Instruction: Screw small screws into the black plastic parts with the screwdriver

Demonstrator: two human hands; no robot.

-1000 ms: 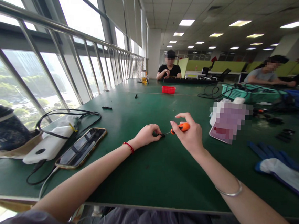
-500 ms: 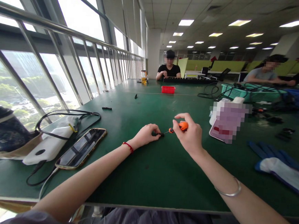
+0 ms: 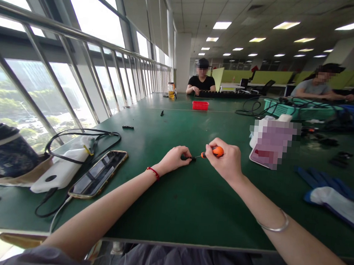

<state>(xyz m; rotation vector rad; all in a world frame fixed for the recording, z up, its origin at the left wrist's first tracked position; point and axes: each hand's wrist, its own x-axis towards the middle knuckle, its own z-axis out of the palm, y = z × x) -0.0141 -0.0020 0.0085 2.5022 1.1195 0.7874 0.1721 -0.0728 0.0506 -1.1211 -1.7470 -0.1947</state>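
Well apart from the screwdriver (image 3: 218,151): phone (image 3: 98,174), glove (image 3: 340,201), red tray (image 3: 200,106).

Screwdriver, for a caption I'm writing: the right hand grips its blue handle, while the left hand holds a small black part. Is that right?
Not quite: the screwdriver handle is orange and black, not blue, as the head view shows. The right hand does grip it, and the left hand holds a small black part.
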